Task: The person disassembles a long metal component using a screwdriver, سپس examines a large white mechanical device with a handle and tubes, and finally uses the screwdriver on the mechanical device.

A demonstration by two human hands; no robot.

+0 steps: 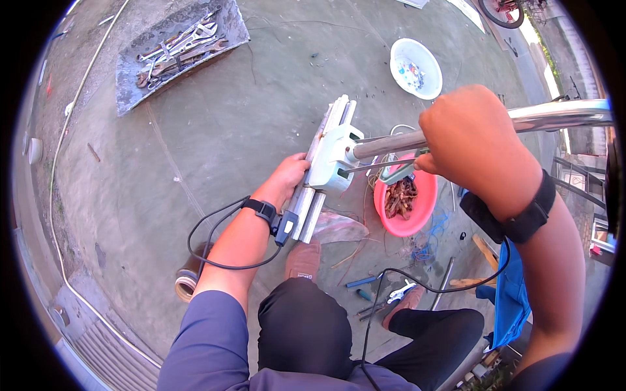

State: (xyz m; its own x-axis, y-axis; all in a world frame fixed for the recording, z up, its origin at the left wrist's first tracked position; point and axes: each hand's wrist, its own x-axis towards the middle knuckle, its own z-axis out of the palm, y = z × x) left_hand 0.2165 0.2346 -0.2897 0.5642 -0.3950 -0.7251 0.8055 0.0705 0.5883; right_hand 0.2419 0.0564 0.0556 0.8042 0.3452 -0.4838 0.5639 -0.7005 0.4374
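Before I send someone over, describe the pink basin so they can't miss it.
On the grey-green floor, find the long metal pole in the right hand. The pink basin appears just below it in the picture, partly hidden by the pale green handle. It holds brown pieces; the other basin, farther up, is white with small multicoloured bits.

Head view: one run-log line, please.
left hand: touching metal strips | right hand: gripping metal pole | pink basin: holds brown pieces
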